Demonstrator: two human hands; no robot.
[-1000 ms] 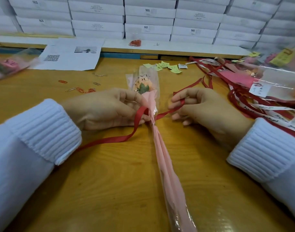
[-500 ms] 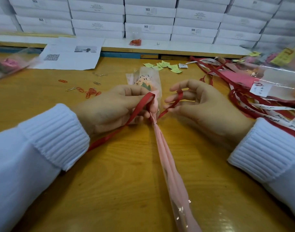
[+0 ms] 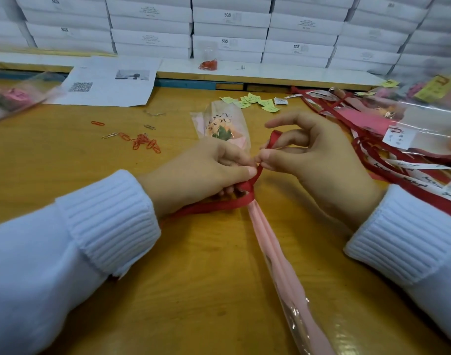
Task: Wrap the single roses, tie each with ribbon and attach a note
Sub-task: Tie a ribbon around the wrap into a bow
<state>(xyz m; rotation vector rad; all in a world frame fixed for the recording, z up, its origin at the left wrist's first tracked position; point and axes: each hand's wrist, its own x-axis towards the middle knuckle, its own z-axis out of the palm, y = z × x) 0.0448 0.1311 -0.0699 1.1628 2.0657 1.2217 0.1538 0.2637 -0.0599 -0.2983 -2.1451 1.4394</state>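
Observation:
A single orange rose (image 3: pixel 220 128) in a clear sleeve with pink paper lies on the wooden table (image 3: pixel 193 278), its pink stem wrap (image 3: pixel 273 254) running toward me. A red ribbon (image 3: pixel 219 206) crosses the wrap at its neck. My left hand (image 3: pixel 204 175) grips the wrap and pinches the ribbon there. My right hand (image 3: pixel 311 155) pinches a loop of the same ribbon just above the neck, its other fingers lifted. Both hands meet over the crossing, which hides the knot.
Loose red and white ribbons (image 3: pixel 408 172) and wrapped roses (image 3: pixel 424 124) pile at the right. Green notes (image 3: pixel 255 102) lie behind the rose, paper clips (image 3: pixel 142 143) to the left, a printed sheet (image 3: pixel 109 85) at back left. Another wrapped rose (image 3: pixel 12 98) sits far left. White boxes (image 3: pixel 229 29) line the back.
Both hands have closed in toward the neck of the wrap. The right hand has folded its ribbon end into a loop, and the left hand's ribbon end now lies lower across the wrap.

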